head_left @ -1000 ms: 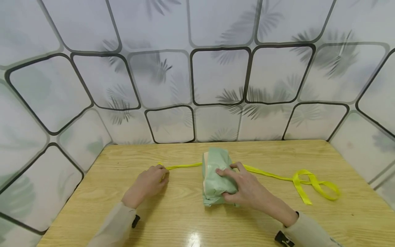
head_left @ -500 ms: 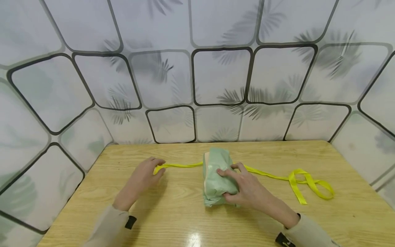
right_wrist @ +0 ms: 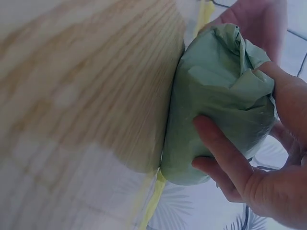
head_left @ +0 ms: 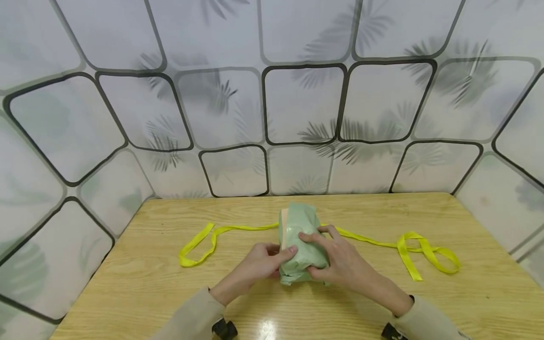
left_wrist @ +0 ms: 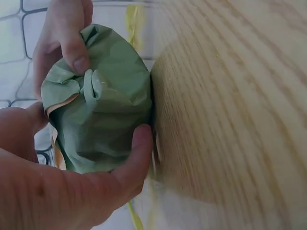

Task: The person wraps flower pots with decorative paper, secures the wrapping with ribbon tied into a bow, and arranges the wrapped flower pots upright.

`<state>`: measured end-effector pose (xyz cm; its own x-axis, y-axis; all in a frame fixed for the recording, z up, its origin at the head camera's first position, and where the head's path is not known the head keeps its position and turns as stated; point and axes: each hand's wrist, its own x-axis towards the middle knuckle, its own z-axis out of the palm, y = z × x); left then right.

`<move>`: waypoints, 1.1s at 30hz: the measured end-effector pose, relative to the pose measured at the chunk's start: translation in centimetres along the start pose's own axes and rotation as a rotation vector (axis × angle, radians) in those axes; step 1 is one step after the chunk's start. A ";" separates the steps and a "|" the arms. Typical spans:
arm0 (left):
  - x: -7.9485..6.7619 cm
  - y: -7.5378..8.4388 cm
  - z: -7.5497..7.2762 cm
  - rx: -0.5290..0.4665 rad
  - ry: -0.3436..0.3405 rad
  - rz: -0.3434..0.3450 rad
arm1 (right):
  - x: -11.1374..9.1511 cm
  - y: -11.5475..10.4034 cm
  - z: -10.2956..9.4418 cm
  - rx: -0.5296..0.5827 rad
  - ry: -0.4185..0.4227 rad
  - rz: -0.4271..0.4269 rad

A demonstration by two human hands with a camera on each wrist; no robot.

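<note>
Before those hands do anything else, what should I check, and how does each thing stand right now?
1. Left hand on the parcel: ok, holding its left side.
2. Right hand on the parcel: ok, holding its right side.
3. Parcel resting on the table: ok.
4. Ribbon showing on both sides of the parcel: ok.
5. Ribbon lying flat where the parcel hides it: cannot tell.
6. Ribbon tied over the parcel: not ok, both ends lie loose on the table.
</note>
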<state>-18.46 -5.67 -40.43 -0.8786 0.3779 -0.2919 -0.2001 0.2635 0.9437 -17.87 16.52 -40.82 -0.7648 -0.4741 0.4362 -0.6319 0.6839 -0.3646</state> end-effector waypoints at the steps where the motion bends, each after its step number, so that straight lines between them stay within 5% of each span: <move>1: 0.2 -0.1 0.0 -0.019 -0.015 0.000 | 0.0 0.0 0.0 0.006 -0.001 0.005; 8: 0.4 -0.4 -0.4 -0.171 -0.098 -0.010 | -0.3 -0.7 -0.2 0.015 0.000 0.025; 16: -0.8 -0.1 -0.2 -0.158 -0.096 -0.046 | -0.9 -1.3 -1.0 0.124 0.016 0.033; 22: -1.0 0.8 -0.5 -0.159 -0.101 -0.004 | -0.6 -1.6 -1.9 0.144 0.048 0.007; 27: 0.3 1.8 -1.0 -0.129 -0.102 0.084 | 0.7 -1.1 -2.5 0.096 0.118 -0.040; 33: 2.9 1.9 -1.8 -0.062 -0.046 0.111 | 2.6 0.8 -1.8 0.093 0.128 -0.035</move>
<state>-22.18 -5.62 -39.27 -0.8763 0.4424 -0.1908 -0.1307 0.1629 0.9779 -20.16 16.81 -38.47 -0.7236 -0.4181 0.5492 -0.6713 0.6113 -0.4191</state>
